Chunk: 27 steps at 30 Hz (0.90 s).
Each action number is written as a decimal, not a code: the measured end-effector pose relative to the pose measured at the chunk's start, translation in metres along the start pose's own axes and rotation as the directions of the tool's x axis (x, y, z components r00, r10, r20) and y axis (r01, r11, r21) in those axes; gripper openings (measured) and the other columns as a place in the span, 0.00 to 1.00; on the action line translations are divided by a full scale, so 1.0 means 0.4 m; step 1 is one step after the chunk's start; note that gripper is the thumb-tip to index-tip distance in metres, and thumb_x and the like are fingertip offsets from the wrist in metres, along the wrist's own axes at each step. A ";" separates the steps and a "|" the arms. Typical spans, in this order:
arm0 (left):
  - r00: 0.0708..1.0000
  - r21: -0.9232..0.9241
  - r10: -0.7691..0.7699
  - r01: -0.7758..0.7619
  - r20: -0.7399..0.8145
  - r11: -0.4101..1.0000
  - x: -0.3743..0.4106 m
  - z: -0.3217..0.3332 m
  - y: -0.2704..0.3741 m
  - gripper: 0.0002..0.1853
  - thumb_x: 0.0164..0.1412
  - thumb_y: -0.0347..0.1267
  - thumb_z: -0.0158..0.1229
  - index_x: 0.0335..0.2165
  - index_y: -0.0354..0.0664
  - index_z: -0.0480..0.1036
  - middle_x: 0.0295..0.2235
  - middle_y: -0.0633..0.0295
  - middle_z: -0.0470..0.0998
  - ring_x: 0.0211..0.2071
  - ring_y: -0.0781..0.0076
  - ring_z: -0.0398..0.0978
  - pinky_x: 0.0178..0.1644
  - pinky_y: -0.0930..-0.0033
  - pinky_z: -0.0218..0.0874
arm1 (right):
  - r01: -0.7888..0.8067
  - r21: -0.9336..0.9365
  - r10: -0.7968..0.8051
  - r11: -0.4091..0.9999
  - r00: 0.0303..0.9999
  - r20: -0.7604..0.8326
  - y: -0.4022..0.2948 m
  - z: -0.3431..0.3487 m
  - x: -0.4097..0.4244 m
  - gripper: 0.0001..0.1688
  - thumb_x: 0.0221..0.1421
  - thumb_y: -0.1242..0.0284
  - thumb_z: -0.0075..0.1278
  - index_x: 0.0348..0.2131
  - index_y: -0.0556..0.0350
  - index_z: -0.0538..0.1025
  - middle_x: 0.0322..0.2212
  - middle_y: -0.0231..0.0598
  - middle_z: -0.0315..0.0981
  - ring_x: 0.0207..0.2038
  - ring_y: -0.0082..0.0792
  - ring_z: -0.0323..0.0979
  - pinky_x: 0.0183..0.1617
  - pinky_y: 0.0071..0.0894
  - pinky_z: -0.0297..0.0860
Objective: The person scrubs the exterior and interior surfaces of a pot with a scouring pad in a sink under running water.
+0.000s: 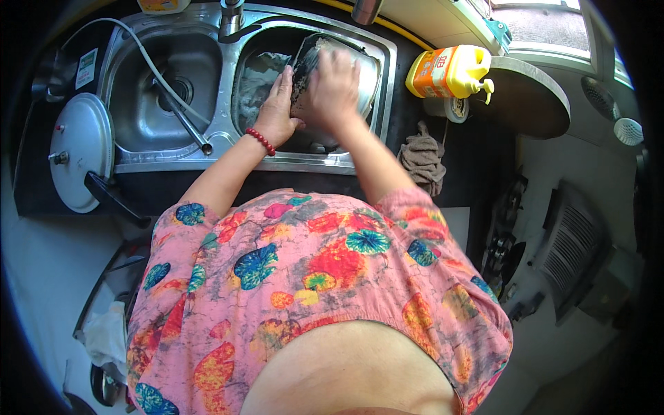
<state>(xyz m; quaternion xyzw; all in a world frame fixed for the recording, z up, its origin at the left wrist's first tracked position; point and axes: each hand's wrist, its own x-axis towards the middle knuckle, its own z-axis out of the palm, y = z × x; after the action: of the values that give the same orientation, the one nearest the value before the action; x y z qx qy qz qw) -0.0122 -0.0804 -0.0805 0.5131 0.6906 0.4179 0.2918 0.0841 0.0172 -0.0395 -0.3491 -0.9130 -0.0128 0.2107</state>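
Observation:
A metal pot with dark, blackened patches lies tilted in the right basin of a double stainless-steel sink. My left hand, with a red bead bracelet at the wrist, rests against the pot's left edge, fingers pointing up. Motion blurs my right hand, which lies over the pot's blackened surface; whether it holds a scrubber under the palm is hidden. Water with some suds shows in the basin left of the pot.
The left basin holds a spout pipe on a grey hose. A pressure cooker lid leans at the left. To the right are a yellow pump bottle, a brown cloth and a round board.

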 end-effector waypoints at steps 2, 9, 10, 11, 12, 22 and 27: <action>0.999 -0.011 0.017 -0.018 -0.033 1.000 0.001 0.003 -0.017 0.61 0.33 0.22 0.68 0.60 0.38 0.36 0.58 0.45 0.50 0.58 0.50 0.52 0.60 0.66 0.48 | 0.110 0.026 -0.109 0.994 0.993 -0.032 -0.028 -0.001 -0.042 0.27 0.46 0.70 0.49 0.48 0.55 0.65 0.46 0.51 0.61 0.52 0.50 0.58 0.56 0.62 0.49; 1.000 -0.020 0.016 -0.015 0.005 1.000 0.011 -0.005 0.011 0.60 0.33 0.23 0.69 0.60 0.36 0.38 0.58 0.44 0.51 0.59 0.51 0.52 0.61 0.66 0.48 | -0.373 -0.125 0.393 0.919 0.858 0.331 0.125 0.004 0.149 0.15 0.55 0.67 0.40 0.39 0.55 0.69 0.42 0.48 0.68 0.47 0.46 0.65 0.55 0.64 0.50; 1.000 -0.023 0.020 -0.020 0.001 1.000 0.014 -0.004 0.011 0.60 0.33 0.23 0.69 0.60 0.36 0.38 0.58 0.44 0.51 0.59 0.51 0.52 0.61 0.66 0.47 | -0.315 -0.102 0.331 0.944 0.913 0.241 0.122 0.011 0.138 0.15 0.54 0.67 0.40 0.39 0.56 0.70 0.41 0.49 0.68 0.49 0.47 0.63 0.56 0.63 0.48; 1.000 -0.011 0.013 -0.013 0.012 1.000 0.016 -0.007 0.011 0.60 0.32 0.23 0.69 0.60 0.36 0.38 0.58 0.44 0.51 0.59 0.52 0.52 0.61 0.66 0.47 | -0.212 -0.076 0.220 0.974 0.967 0.131 0.113 0.030 0.106 0.19 0.52 0.66 0.44 0.43 0.56 0.68 0.44 0.51 0.65 0.52 0.49 0.60 0.58 0.64 0.45; 1.000 -0.005 0.000 0.000 0.018 1.000 0.016 -0.009 0.015 0.60 0.32 0.23 0.70 0.60 0.35 0.38 0.58 0.44 0.51 0.59 0.52 0.52 0.61 0.66 0.47 | -0.129 -0.071 0.134 0.989 0.989 0.060 0.073 0.031 0.067 0.21 0.52 0.67 0.45 0.45 0.55 0.67 0.45 0.51 0.64 0.54 0.50 0.58 0.58 0.64 0.45; 1.000 -0.012 -0.012 0.013 0.011 1.000 0.009 -0.005 0.012 0.61 0.31 0.24 0.71 0.60 0.37 0.38 0.58 0.47 0.51 0.59 0.53 0.53 0.61 0.67 0.48 | -0.318 -0.261 0.406 0.912 0.795 0.451 0.159 -0.043 0.138 0.19 0.51 0.70 0.43 0.41 0.64 0.69 0.43 0.52 0.67 0.54 0.53 0.58 0.60 0.62 0.40; 0.999 -0.013 -0.042 0.042 0.009 0.999 0.008 -0.007 0.005 0.62 0.30 0.24 0.71 0.60 0.37 0.39 0.59 0.47 0.51 0.59 0.53 0.52 0.61 0.67 0.47 | 0.059 -0.192 -0.056 0.980 0.998 0.019 -0.010 -0.006 -0.050 0.23 0.47 0.72 0.46 0.44 0.64 0.66 0.44 0.58 0.63 0.52 0.55 0.59 0.60 0.57 0.45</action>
<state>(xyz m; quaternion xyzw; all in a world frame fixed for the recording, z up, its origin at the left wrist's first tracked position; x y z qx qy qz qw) -0.0143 -0.0780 -0.0774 0.4983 0.6972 0.4139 0.3070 0.0958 0.0009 -0.0446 -0.3415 -0.9185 -0.1049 0.1693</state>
